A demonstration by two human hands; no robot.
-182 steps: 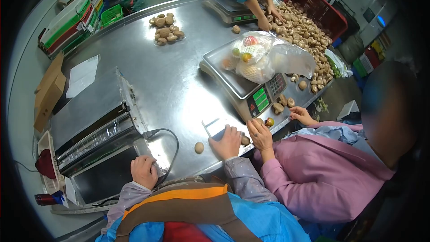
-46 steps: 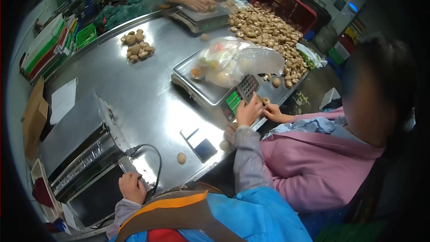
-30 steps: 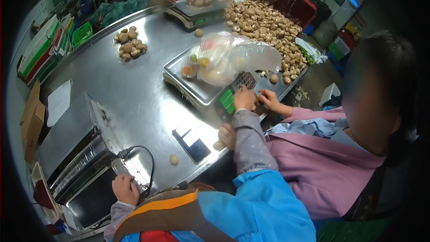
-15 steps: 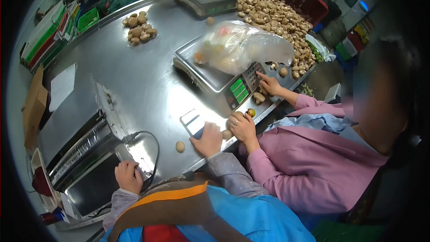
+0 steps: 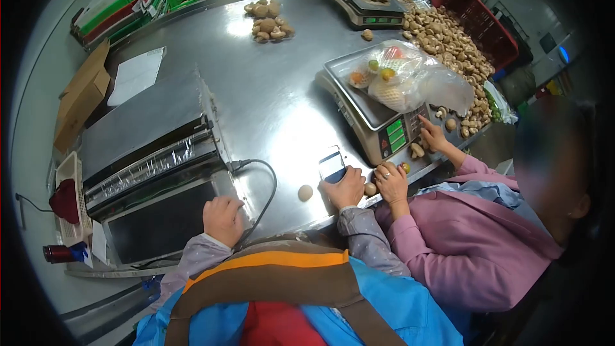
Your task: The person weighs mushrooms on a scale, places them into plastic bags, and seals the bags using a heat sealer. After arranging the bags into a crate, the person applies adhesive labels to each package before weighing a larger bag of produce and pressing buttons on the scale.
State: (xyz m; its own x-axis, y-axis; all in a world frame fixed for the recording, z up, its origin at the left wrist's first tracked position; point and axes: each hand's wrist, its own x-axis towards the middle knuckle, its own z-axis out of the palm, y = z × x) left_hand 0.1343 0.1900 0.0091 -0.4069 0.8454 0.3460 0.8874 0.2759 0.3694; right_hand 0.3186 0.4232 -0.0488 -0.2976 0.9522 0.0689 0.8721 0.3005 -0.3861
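Phone (image 5: 332, 165) beside scale (image 5: 378, 112): likely stiff, slick, light; best taken by side edges. Right hand (image 5: 346, 187) fingers closed on near end; left hand (image 5: 223, 218) fingers curled.

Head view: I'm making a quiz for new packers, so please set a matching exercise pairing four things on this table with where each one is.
1 phone
2 bag of fruit
3 loose mushroom
4 left hand

A on the scale
B on the bare table, left of the phone
C at the wrapping machine, on its front edge
D touched by the right hand

Pairs: 1-D, 2-A, 3-B, 4-C.
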